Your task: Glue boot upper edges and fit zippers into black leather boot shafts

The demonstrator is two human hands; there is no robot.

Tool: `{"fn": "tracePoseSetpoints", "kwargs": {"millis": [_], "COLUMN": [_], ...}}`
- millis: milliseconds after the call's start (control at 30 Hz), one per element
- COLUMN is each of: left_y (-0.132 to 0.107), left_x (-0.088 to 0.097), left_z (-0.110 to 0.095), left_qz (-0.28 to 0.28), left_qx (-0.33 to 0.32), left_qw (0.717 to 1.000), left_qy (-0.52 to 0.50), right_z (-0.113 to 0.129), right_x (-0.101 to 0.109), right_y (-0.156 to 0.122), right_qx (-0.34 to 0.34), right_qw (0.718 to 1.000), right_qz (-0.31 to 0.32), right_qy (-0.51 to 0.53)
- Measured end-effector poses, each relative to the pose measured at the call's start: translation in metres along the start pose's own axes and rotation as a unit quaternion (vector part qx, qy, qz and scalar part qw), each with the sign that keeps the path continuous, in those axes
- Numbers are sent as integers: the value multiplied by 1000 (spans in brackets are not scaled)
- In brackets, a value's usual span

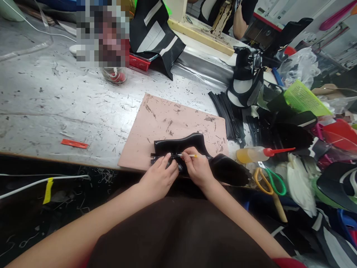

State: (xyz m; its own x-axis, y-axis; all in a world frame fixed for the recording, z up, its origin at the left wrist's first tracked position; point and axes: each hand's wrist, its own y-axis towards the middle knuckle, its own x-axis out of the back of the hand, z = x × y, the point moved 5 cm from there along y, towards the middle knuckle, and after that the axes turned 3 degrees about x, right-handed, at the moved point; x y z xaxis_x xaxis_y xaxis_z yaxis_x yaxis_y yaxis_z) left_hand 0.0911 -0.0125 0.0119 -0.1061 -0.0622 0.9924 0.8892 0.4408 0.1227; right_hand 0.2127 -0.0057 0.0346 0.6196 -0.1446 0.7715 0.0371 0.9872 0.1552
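Observation:
A shiny black leather piece [181, 143], shaped like a boot upper, lies on a pinkish board [164, 119] at the table's front edge. My left hand [160, 176] is closed, its fingertips pinching a narrow black strip [154, 158] against the leather. Pinched in my right hand [198, 171] is a thin pen-like tool [191, 155] with a pale shaft and a yellowish end. Its tip meets the dark strip close to my left fingers; the exact contact is too small to make out. The leather's right part spreads past my right wrist.
At right are a bundle of black strips [227, 115], a bottle of yellow liquid with a red nozzle [249, 154] and scissors [275, 180]. A red flat tool [74, 143] lies left. Behind stand a clear jar [115, 75], a red basket [139, 62] and another person's arm [240, 23].

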Motion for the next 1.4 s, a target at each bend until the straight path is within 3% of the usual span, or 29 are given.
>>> {"fn": "tracePoseSetpoints", "kwargs": {"millis": [767,1067,1300,1400], "left_y": [0,0,1,1], "left_x": [-1,2,0,0], "left_z": [0,-1,1,1], "left_qz": [5,-29,6,-5], "left_qx": [0,-10,1,-2], "left_qw": [1000,1000,1000,1000], "left_qy": [-11,-7,-10,-5], "right_z": [-2,-2,-3,-3], "right_x": [2,2,0,0], "right_y": [-1,-1,0,0], "right_qx": [-9,-12,-17,-18], "right_qw": [1000,1000,1000,1000], "right_qz": [1,2,5,2], "right_qy": [2,9,13,14]}}
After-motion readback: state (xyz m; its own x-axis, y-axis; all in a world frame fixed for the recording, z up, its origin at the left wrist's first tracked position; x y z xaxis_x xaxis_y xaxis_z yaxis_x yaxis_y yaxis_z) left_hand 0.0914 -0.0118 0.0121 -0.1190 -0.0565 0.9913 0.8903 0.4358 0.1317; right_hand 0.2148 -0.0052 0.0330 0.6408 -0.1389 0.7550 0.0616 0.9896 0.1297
